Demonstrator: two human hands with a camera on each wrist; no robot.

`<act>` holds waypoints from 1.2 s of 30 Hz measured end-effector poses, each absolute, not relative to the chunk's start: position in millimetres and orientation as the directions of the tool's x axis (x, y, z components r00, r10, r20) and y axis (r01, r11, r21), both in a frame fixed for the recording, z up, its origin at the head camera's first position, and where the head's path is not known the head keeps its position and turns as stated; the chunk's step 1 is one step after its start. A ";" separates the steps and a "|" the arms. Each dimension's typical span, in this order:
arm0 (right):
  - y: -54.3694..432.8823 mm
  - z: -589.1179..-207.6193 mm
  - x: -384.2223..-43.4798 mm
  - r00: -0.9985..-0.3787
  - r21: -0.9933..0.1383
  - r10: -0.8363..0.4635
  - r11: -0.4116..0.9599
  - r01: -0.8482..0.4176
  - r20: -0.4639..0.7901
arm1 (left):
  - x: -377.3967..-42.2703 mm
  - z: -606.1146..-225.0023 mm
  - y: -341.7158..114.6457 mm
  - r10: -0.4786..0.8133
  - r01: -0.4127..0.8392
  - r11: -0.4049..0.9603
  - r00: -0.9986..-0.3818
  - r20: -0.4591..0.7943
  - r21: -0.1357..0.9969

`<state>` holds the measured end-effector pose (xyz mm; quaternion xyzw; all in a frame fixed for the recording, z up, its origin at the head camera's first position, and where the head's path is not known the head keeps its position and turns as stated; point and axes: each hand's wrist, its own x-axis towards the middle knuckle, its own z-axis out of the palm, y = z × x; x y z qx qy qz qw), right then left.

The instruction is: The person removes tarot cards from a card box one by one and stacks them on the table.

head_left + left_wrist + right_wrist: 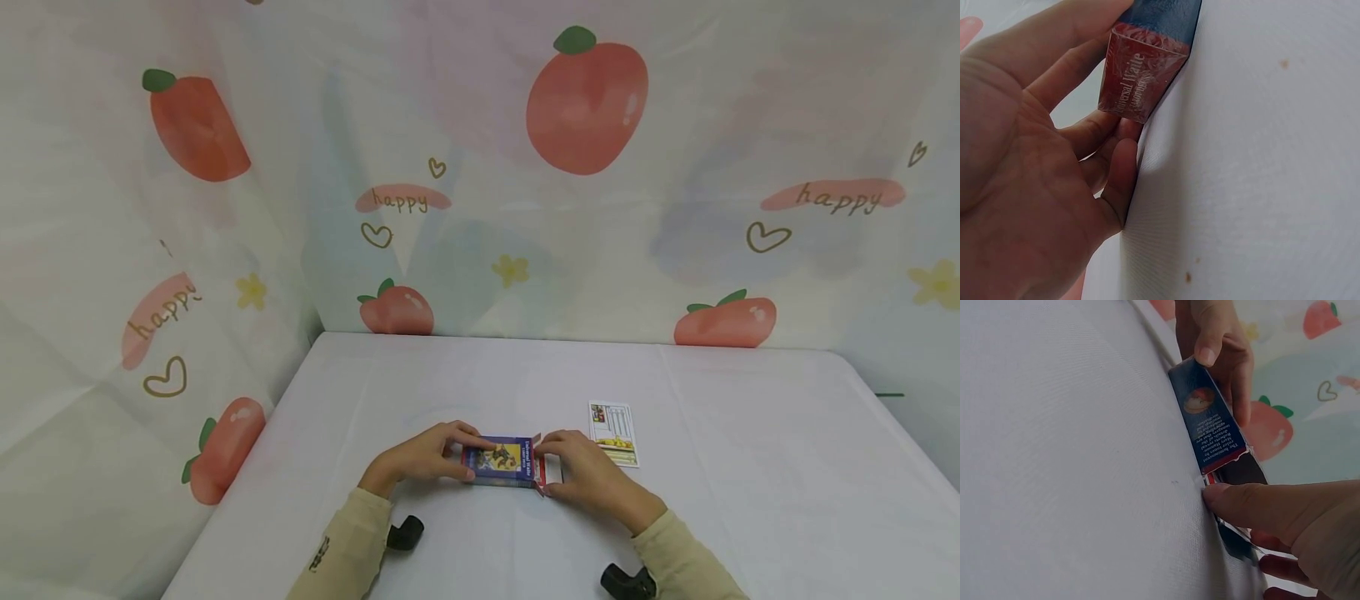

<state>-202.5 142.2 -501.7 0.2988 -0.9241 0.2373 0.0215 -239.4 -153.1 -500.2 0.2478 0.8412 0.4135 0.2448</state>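
A blue tarot card box (504, 458) with a yellow picture and red ends lies on the white table, its right end opened with flaps sticking out. My left hand (429, 454) grips the box's left end, the thumb on its near side and a finger across the top. In the left wrist view its closed red end (1141, 72) reads "Universal Waite". At the opened end, my right hand (592, 475) pinches the white-edged cards (553, 468) that show partly out of the box. The right wrist view has my right thumb (1235, 499) against their edge, close to the box mouth.
Behind my right hand lies a printed card (613, 433) with a white border and a yellow picture. The white tablecloth (720, 433) reaches back to a fruit-patterned curtain (480, 167). Black wrist devices (406, 533) hang by both sleeves.
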 end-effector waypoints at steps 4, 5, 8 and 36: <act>142.7 -502.6 -202.6 -0.811 -0.413 -0.551 0.703 -0.579 0.199 | -239.6 -500.5 -152.9 0.618 0.212 0.535 -0.759 -0.207 0.818; 142.9 -502.6 -202.6 -0.811 -0.415 -0.550 0.702 -0.579 0.199 | -239.6 -500.5 -152.9 0.617 0.211 0.535 -0.759 -0.208 0.818; 142.8 -502.2 -202.5 -0.810 -0.420 -0.551 0.698 -0.580 0.202 | -239.8 -500.8 -152.9 0.617 0.213 0.535 -0.760 -0.206 0.817; 144.0 -504.0 -205.2 -0.814 -0.427 -0.551 0.702 -0.570 0.181 | -239.2 -500.3 -153.8 0.619 0.239 0.554 -0.758 -0.203 0.797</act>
